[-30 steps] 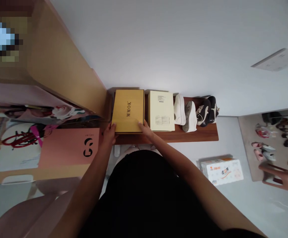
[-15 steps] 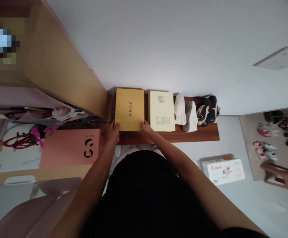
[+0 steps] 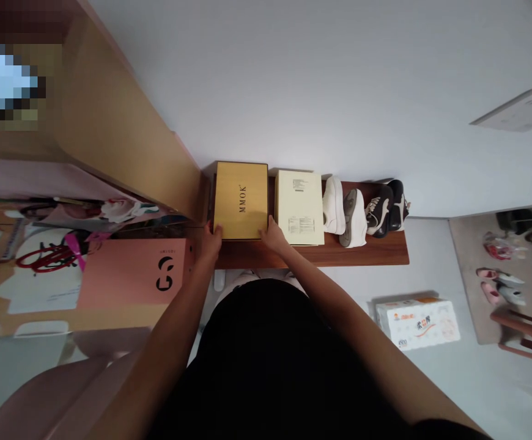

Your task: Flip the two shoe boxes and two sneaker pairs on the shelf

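Gold MMOK shoebox [image 3: 241, 211] at the wooden shelf's [image 3: 247, 259] left end looks nearly settled, roughly aligned left of the cream shoebox [image 3: 299, 205]; your left hand [image 3: 211, 238] and right hand [image 3: 274, 236] grip its near corners, fingers part-curled, release not yet made.

From fairly near, the head view looks forward and down over the torso [image 3: 270, 354] at box [image 3: 232, 208] and shelf [image 3: 362, 255], wall [image 3: 321, 79] beyond.

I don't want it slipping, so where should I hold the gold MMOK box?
Probably by both near corners, from your side: the gold box is level, its far edge near the wall, with a narrow gap to the cream box.
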Demonstrator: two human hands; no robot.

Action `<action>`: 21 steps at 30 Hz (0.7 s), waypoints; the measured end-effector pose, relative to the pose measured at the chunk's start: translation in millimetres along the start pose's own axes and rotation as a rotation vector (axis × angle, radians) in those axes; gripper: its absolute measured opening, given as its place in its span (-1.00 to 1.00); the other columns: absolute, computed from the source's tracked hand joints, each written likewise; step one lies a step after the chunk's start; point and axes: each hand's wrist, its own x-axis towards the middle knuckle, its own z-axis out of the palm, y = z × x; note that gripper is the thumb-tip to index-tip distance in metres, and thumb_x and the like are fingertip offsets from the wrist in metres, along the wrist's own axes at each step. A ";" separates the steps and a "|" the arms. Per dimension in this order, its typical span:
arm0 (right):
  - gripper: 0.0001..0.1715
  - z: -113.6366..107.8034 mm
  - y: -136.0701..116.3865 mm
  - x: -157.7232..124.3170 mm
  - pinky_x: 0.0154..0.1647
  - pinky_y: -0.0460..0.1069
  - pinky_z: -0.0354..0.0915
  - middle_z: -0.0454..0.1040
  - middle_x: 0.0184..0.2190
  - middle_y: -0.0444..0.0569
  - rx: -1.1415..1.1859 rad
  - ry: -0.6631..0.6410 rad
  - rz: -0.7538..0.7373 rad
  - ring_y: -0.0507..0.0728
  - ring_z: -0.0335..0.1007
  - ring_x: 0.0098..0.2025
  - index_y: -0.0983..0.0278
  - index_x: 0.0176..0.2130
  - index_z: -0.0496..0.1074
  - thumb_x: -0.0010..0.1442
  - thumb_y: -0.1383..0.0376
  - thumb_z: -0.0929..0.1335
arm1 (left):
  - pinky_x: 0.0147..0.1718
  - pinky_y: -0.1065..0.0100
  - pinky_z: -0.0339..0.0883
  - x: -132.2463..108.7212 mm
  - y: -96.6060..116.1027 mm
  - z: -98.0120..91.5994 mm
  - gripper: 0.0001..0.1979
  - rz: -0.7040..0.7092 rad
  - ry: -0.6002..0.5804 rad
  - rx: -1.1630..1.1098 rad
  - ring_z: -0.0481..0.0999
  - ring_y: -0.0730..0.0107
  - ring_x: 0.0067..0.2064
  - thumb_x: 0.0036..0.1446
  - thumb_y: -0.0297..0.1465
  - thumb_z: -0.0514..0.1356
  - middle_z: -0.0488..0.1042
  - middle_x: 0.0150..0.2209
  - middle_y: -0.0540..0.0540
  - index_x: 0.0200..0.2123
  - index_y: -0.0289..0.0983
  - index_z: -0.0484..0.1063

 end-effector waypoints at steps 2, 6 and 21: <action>-0.18 -20.3 3.6 -11.9 0.49 0.23 0.05 0.35 0.32 0.27 -0.024 0.061 -0.056 0.36 0.20 0.41 0.42 0.38 0.19 0.30 0.08 0.34 | 0.32 0.03 0.22 -1.0 -0.1 -2.5 -0.41 0.004 0.090 0.047 0.40 0.01 0.31 0.25 -0.18 0.20 0.46 0.22 -0.34 0.28 -0.30 0.32; -0.27 -80.1 29.2 -30.3 0.46 0.23 0.09 0.32 0.34 0.27 -0.029 0.259 -0.052 0.30 0.17 0.43 0.41 0.35 0.25 0.35 0.07 0.27 | 0.41 0.01 0.04 -22.0 19.1 7.6 -0.41 0.131 0.164 0.063 0.26 0.02 0.40 0.28 -0.19 0.18 0.33 0.32 -0.39 0.29 -0.34 0.28; -0.39 -164.5 112.7 -29.7 0.19 0.25 0.39 0.64 -0.14 0.27 0.126 0.164 0.363 0.39 0.56 0.04 0.45 -0.15 0.61 0.34 0.01 0.24 | 0.43 0.04 -0.02 -84.3 72.5 158.2 -0.39 0.005 -0.354 -0.061 0.17 0.02 0.46 0.33 -0.18 0.13 0.23 0.41 -0.38 0.34 -0.37 0.26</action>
